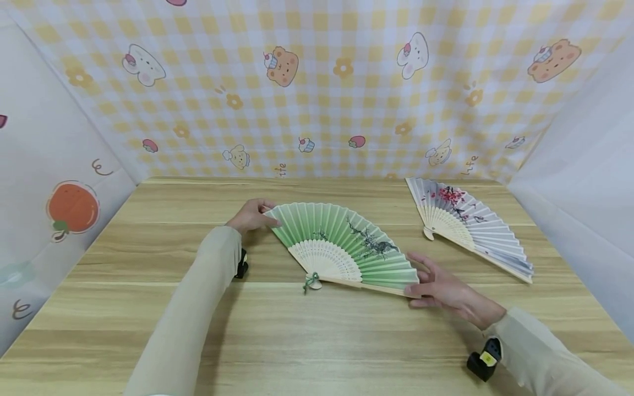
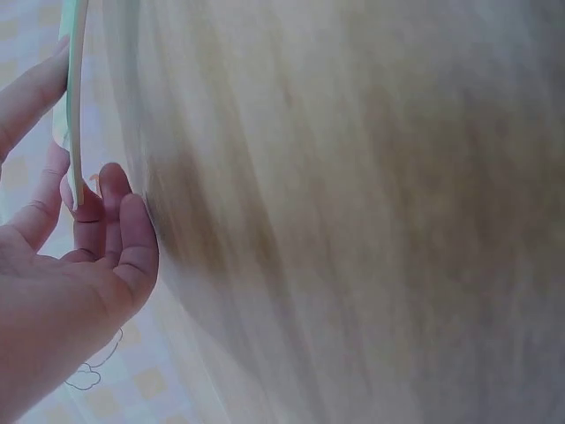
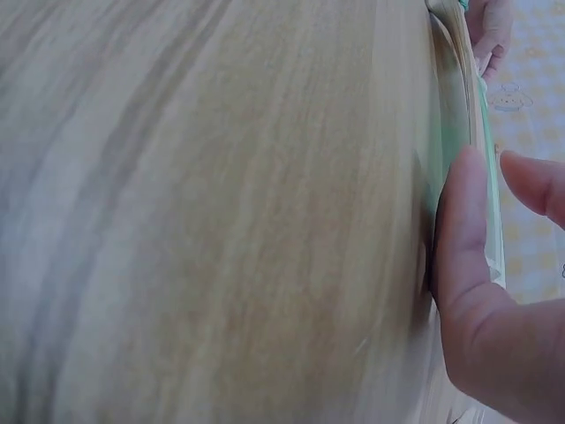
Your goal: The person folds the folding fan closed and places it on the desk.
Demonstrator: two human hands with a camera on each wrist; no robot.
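An unfolded green hand fan (image 1: 327, 236) with a dark branch print and pale pierced ribs lies spread over the middle of the table. My left hand (image 1: 254, 215) pinches its upper left corner; the left wrist view shows the fan's edge (image 2: 74, 115) between thumb and fingers. At the fan's right end, my right hand (image 1: 441, 289) grips the outer rib, thumb over the edge. A green tassel cord (image 1: 311, 281) hangs at the fan's pivot. Part of the right fingers is hidden behind the fan.
A second unfolded fan (image 1: 465, 223), white-grey with red blossoms, rests at the back right of the wooden table (image 1: 317, 346). A yellow checked cloth (image 1: 317, 82) hangs behind the table, and white cloth (image 1: 64, 148) closes off the left side.
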